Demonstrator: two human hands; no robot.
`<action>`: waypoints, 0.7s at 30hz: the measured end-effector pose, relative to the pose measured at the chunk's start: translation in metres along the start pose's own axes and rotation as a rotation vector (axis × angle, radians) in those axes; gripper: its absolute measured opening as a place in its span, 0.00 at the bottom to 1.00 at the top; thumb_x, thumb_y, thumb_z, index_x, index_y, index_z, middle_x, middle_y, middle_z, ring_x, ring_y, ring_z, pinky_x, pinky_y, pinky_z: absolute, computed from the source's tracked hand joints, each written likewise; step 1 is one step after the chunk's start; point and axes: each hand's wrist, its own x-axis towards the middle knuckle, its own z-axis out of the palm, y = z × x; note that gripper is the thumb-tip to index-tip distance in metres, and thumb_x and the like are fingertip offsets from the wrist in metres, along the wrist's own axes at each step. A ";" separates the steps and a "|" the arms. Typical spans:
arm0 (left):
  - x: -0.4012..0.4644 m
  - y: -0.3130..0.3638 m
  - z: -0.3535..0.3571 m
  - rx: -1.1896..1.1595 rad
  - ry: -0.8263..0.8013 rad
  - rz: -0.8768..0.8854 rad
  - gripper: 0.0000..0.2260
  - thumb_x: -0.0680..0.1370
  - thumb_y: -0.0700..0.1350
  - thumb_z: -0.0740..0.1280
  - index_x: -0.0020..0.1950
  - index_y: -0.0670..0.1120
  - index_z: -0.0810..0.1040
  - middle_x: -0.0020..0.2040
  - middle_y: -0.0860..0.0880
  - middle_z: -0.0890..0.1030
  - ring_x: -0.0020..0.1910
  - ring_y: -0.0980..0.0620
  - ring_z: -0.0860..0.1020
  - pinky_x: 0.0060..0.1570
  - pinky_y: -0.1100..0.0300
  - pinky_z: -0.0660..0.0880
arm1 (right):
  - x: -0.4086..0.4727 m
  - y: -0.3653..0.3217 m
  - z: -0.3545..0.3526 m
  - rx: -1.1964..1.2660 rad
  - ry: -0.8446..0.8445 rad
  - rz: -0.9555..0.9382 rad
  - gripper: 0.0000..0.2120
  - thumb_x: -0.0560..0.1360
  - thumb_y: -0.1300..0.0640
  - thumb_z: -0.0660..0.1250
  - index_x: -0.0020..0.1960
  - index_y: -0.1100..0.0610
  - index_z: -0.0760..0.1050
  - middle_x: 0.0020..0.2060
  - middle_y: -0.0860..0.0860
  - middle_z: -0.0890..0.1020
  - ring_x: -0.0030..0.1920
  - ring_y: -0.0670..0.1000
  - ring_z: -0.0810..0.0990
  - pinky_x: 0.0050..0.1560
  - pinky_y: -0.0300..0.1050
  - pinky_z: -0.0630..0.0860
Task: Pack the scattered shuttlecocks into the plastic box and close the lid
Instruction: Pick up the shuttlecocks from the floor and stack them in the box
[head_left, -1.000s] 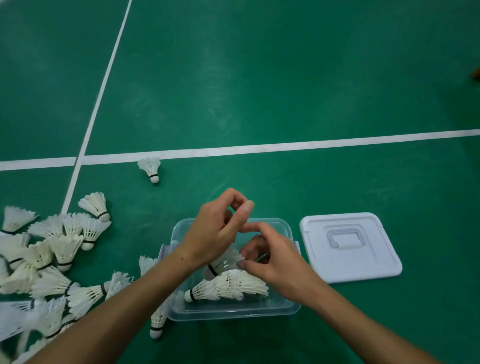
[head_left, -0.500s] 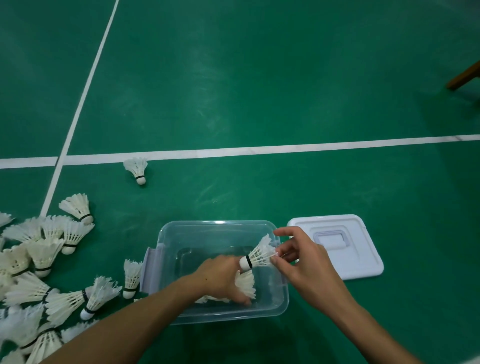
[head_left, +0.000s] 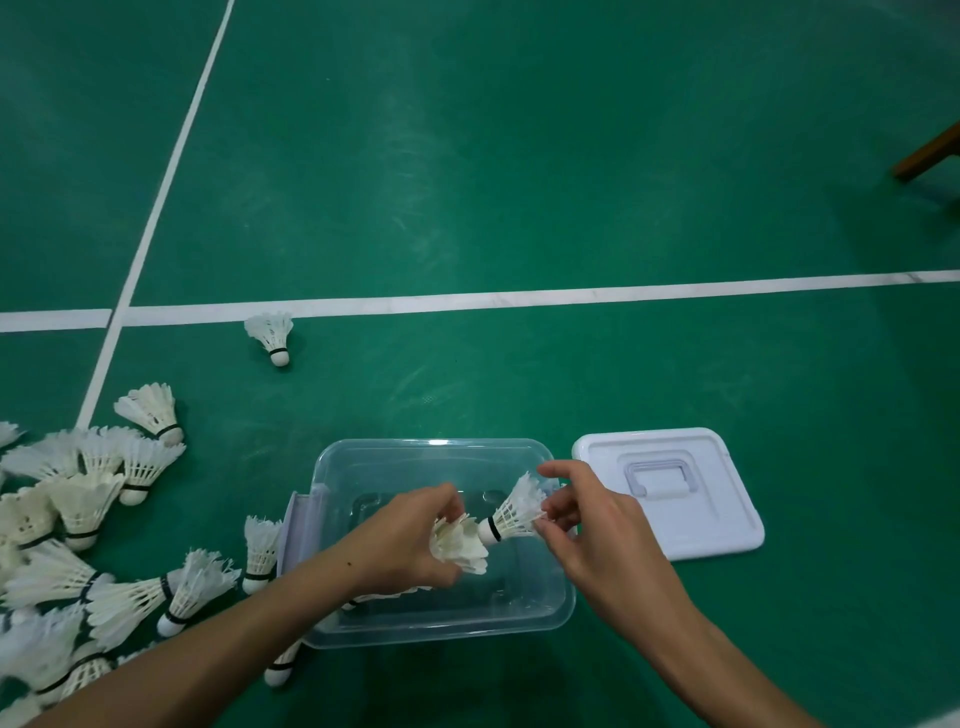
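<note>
Since half a second ago the right hand (head_left: 582, 525) has brought its pinched shuttlecock (head_left: 511, 512) cork-first against the feathers gripped by the left hand (head_left: 410, 540) over the box (head_left: 436, 452) — misaligned nesting could crush feathers.

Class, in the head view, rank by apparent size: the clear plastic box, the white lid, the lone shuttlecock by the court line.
1. Clear plastic box
2. White lid, somewhat smaller
3. Lone shuttlecock, far smaller
</note>
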 end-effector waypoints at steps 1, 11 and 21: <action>-0.002 -0.001 -0.001 -0.010 0.008 0.007 0.21 0.67 0.52 0.78 0.54 0.54 0.72 0.49 0.58 0.78 0.47 0.52 0.78 0.46 0.57 0.76 | 0.000 -0.001 0.006 -0.010 -0.015 -0.014 0.21 0.79 0.58 0.73 0.69 0.48 0.72 0.42 0.36 0.80 0.47 0.45 0.82 0.52 0.45 0.79; -0.001 -0.014 0.009 -0.123 0.015 -0.011 0.22 0.67 0.59 0.79 0.57 0.59 0.76 0.53 0.60 0.83 0.51 0.59 0.82 0.53 0.55 0.80 | 0.011 -0.002 0.050 0.077 -0.252 0.113 0.25 0.79 0.62 0.72 0.71 0.47 0.69 0.44 0.47 0.82 0.45 0.45 0.82 0.51 0.42 0.81; 0.014 -0.013 0.038 0.045 -0.104 -0.057 0.28 0.71 0.59 0.79 0.70 0.58 0.79 0.60 0.52 0.68 0.60 0.52 0.73 0.66 0.56 0.72 | 0.016 -0.006 0.008 -0.057 -0.335 0.111 0.31 0.78 0.58 0.75 0.77 0.45 0.66 0.62 0.48 0.82 0.59 0.45 0.82 0.64 0.44 0.79</action>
